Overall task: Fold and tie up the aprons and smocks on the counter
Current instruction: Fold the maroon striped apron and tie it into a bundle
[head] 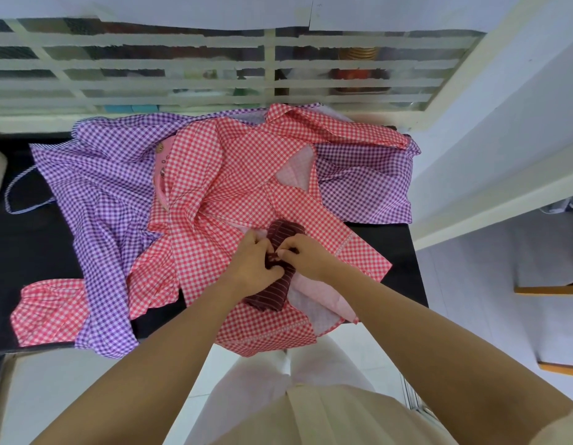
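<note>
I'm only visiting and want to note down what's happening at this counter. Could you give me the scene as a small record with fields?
surface: black counter
being worked: dark maroon white-striped rolled cloth bundle
left hand: fingers curled, pinching the bundle at its middle
right hand: pinching the same spot, touching the other hand
under the bundle: red-and-white checked fabric garment, unfolded
lowest layer: purple-and-white checked fabric garment, spread out
near left edge: small red checked piece
stage: one bundle rolled; cannot tell if knot is finished
</note>
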The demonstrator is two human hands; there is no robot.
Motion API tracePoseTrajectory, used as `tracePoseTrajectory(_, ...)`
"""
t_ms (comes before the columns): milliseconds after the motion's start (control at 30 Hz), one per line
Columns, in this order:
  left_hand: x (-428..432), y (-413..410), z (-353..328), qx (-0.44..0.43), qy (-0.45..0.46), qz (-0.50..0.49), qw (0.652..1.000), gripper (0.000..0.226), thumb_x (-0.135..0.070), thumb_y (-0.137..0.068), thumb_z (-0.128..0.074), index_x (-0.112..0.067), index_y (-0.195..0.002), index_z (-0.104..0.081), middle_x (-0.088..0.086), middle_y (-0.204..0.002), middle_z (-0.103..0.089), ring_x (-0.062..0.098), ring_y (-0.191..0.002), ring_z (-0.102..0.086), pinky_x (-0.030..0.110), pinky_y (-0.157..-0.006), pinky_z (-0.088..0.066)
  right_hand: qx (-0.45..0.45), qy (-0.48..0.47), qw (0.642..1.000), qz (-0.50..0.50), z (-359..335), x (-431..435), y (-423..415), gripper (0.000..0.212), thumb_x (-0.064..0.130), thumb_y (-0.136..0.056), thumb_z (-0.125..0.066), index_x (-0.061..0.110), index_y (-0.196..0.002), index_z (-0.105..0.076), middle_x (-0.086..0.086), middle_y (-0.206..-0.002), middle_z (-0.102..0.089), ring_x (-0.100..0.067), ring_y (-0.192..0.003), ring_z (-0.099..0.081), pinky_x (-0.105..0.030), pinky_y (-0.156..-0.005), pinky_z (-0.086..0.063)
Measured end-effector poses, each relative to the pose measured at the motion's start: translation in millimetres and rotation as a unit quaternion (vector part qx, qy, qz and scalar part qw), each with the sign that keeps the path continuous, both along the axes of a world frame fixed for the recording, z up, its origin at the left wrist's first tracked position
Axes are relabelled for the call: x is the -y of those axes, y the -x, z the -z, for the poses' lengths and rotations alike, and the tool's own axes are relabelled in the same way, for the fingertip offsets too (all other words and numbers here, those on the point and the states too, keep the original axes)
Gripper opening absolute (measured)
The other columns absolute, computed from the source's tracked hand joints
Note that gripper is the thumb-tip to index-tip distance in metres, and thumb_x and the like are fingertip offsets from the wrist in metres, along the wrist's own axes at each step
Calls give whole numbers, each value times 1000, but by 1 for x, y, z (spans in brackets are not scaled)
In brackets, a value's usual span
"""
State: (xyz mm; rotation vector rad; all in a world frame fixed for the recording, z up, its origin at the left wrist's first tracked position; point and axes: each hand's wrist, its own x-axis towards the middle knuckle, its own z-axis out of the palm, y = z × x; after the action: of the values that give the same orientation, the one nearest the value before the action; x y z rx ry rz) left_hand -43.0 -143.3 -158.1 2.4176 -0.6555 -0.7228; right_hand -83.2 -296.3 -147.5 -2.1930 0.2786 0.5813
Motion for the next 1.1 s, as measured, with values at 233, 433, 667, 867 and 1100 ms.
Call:
tracePoseTrajectory(233, -1, 4, -9, 132, 42, -38, 990, 4, -13, -85, -68, -12, -85, -64, 2, -95, -64, 15, -81, -58, 31, -78, -49, -17, -26, 997, 68, 1, 2, 1, 17, 16, -96, -57, 9, -106, -70, -1, -101, -65, -13, -95, -57, -28, -91, -48)
tracePoseTrajectory(433, -4, 7, -19, 154, 52, -72, 984, 6, -11, -85, -67, -10, -83, -73, 1, -78, -70, 15, -68, -63, 30, -72, -52, -14, -30, 996, 86, -2, 2, 3, 19, 13, -97, -55, 12, -107, -71, 3, -101, -64, -10, -94, -57, -23, -87, -47)
tracePoseTrajectory(667, -35, -4, -11, 43, 36, -77, 995, 7, -12, -85, -69, -13, -78, -72, -2, -74, -71, 14, -69, -64, 26, -70, -50, 12, 43, 988, 151, 1, 16, 11, 8, 11, -92, -65, 11, -96, -72, 1, -91, -69, -7, -80, -59, -27, -87, -52)
tracePoseTrajectory(867, -26, -4, -19, -181, 91, -212, 956, 20, -8, -89, -61, -16, -71, -64, 0, -71, -65, 13, -67, -59, 28, -72, -52, -12, 98, 982, 159, -1, 12, 9, 13, 4, -92, -57, 3, -94, -70, -11, -100, -71, -20, -90, -63, -28, -80, -49)
tracePoseTrajectory(1100, -12, 2, -29, -372, 230, -370, 820, 26, -9, -90, -46, -14, -66, -54, -3, -60, -52, 8, -57, -43, 22, -59, -37, -36, 102, 981, 160, 1, 12, 10, 15, 0, -90, -55, 2, -95, -69, -15, -98, -70, -22, -82, -63, -29, -76, -53)
